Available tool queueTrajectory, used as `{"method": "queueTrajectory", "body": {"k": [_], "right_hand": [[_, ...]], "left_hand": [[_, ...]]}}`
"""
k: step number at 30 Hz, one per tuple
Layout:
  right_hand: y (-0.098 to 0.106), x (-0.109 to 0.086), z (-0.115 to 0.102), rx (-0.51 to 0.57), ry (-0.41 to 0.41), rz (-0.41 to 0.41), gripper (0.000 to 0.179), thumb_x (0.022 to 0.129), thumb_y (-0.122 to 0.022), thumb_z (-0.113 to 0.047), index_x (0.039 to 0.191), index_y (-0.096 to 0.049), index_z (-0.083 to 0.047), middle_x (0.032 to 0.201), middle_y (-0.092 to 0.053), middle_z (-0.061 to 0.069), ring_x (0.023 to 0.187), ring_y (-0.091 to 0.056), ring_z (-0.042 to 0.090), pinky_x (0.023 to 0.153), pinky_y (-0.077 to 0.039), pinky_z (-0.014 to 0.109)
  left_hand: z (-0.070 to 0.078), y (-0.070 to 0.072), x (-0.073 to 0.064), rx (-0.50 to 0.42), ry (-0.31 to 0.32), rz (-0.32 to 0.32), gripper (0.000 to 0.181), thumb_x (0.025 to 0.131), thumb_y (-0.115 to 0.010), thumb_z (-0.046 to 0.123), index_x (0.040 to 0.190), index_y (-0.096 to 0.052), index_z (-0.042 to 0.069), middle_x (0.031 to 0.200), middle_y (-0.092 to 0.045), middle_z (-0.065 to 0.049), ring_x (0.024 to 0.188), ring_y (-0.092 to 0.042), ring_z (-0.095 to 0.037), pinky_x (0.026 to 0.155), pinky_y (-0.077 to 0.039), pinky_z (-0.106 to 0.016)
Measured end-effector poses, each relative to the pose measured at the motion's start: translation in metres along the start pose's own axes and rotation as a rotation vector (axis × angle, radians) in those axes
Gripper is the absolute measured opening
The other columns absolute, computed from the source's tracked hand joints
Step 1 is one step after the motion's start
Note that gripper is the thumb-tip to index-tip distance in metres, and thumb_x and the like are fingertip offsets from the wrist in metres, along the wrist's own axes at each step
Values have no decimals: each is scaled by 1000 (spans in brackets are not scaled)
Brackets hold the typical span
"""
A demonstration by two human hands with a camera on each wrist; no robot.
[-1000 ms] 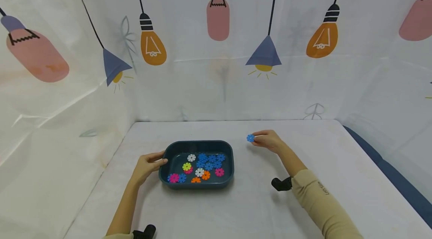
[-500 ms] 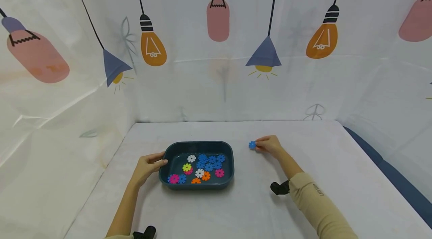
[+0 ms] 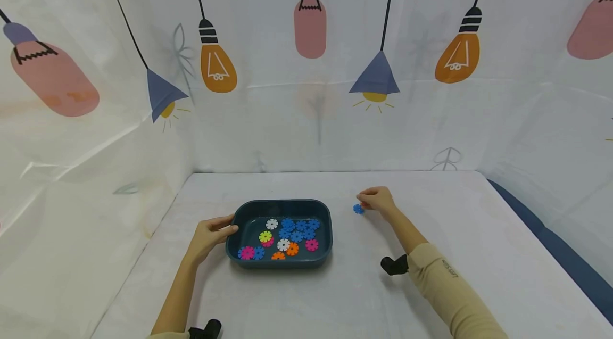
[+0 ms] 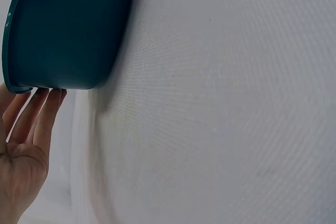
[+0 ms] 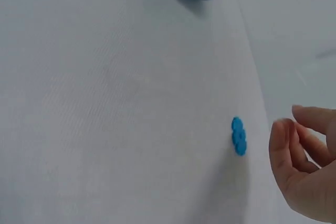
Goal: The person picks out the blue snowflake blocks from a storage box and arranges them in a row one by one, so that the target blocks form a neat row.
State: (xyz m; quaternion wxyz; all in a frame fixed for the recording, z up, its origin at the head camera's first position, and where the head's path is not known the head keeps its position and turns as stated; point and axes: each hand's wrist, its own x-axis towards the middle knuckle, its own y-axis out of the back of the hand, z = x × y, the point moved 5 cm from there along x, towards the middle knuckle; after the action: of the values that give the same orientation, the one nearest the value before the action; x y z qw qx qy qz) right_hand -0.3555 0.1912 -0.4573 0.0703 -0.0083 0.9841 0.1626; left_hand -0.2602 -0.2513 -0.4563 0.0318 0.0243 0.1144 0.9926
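At the left end of the dark teal tray (image 3: pixel 278 263), my left hand (image 3: pixel 209 238) grips the rim, thumb over the edge. In the left wrist view the fingers of this left hand (image 4: pixel 31 140) reach up to the tray's outer wall (image 4: pixel 63 35). A blue snowflake disc (image 3: pixel 358 209) lies on the table to the right of the tray. Just above it is my right hand (image 3: pixel 378 199), holding nothing. The right wrist view shows the loosely bent fingers of this right hand (image 5: pixel 307 156) apart from the blue disc (image 5: pixel 239 136).
Inside the tray are several more snowflake discs, blue ones (image 3: pixel 297 235), white, orange, pink and yellow. A white cloth covers the table (image 3: pixel 364 296). Behind it hangs a white curtain (image 3: pixel 268 131) printed with lamps. A black wrist mount (image 3: pixel 395 265) sticks out from the right sleeve.
My right hand has lowered the blue snowflake disc to the table, let go of it and lifted slightly. My left hand and the tray have stayed put.
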Motion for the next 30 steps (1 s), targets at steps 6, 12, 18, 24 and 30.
{"method": "queueTrajectory", "body": {"k": [6,12,18,24,30], "right_hand": [[-29,-5,-28,238,23,-134,34,88,-64,-6,114,-56,16,91,-67,11,73,-65,11,68,-55,23],[-59,-14,-54,338,65,-229,39,89,-62,-3,119,-51,20,84,-65,5,71,-65,11,69,-56,25],[-86,-22,-68,351,75,-311,38,89,-61,0,119,-51,20,91,-66,19,70,-65,12,69,-56,27],[-121,-31,-72,324,81,-428,34,89,-60,1,118,-53,18,102,-65,27,75,-66,14,74,-56,31],[-156,-42,-73,266,83,-527,35,90,-61,-2,118,-54,17,106,-64,28,79,-67,18,79,-55,36]], "left_hand": [[0,0,1,-6,9,6,47,86,-67,8,127,-52,-12,129,-50,-31,90,-64,-1,77,-54,-26],[0,1,1,-10,16,7,48,86,-67,9,127,-52,-11,129,-50,-30,90,-64,-1,77,-54,-26],[1,0,1,-3,16,2,48,87,-67,9,128,-51,-11,129,-49,-30,91,-63,-1,79,-53,-26],[7,-1,-2,-6,29,-1,46,88,-65,6,128,-50,-13,130,-48,-31,90,-63,-1,79,-53,-27],[7,-1,-2,-19,27,-4,47,88,-65,6,128,-50,-12,129,-49,-31,89,-63,-1,78,-53,-25]]}}
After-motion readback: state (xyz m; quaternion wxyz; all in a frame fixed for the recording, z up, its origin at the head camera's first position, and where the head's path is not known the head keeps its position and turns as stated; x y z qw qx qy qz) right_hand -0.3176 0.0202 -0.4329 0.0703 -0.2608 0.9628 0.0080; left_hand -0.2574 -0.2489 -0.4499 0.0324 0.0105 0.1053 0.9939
